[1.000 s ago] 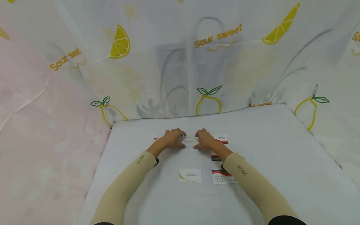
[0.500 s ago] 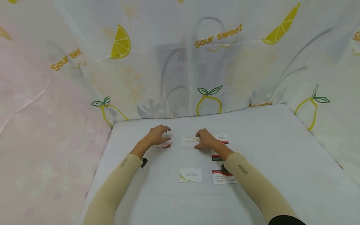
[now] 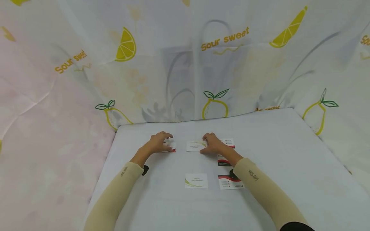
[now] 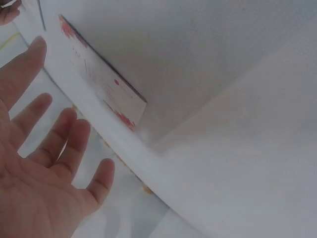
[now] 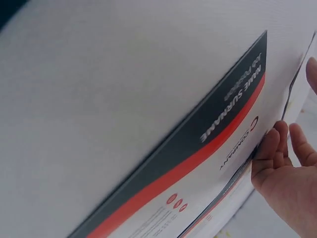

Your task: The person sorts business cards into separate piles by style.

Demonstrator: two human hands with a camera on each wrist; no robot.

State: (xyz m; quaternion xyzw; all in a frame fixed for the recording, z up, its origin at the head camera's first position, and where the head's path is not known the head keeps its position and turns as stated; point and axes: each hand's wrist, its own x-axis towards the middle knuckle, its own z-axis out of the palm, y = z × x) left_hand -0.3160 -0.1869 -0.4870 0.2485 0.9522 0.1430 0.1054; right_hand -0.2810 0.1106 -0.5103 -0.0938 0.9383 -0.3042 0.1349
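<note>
My left hand (image 3: 157, 143) hovers at a white card with red floral corners (image 3: 174, 147) at the back left, partly hiding it. In the left wrist view its fingers (image 4: 74, 144) are spread, and that card (image 4: 106, 79) lies flat beyond the thumb. A white business card with green curves (image 3: 194, 146) lies in the middle of the back row. My right hand (image 3: 213, 144) is at its right edge, thumb and fingers loosely bent around nothing. Beneath the right wrist is a red, black and white card (image 5: 213, 134), seen large in the right wrist view.
Another green-curved card (image 3: 196, 181) lies nearer me. On the right, red-and-black cards form a column: one at the back (image 3: 229, 142), one in the middle (image 3: 223, 161), one in front (image 3: 229, 183), partly covered by my right arm. A lemon-print curtain (image 3: 179, 80) hangs behind the white table (image 3: 162, 199).
My left hand has left the green-curved card in the back row and moved left to the red floral card. The right hand stays almost where it was.
</note>
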